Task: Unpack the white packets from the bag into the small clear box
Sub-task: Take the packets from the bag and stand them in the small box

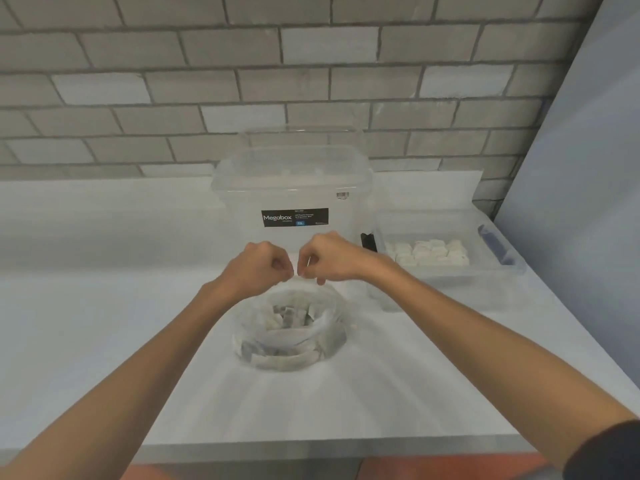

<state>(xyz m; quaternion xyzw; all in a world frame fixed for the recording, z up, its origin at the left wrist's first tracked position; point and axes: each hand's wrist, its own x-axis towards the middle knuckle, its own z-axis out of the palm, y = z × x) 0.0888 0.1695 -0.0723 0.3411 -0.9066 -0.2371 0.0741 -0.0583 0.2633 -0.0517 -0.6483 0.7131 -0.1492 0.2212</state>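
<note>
While the bag of white packets sits on the desk, the left hand and right hand pinch its clear top, close together. Right of the bag, the small clear box holds more.

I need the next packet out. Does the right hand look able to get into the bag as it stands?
Probably yes: the bag seems to gape open right under the right hand, white packets exposed, nothing over them. Its fingers look pinched together, though.
</note>
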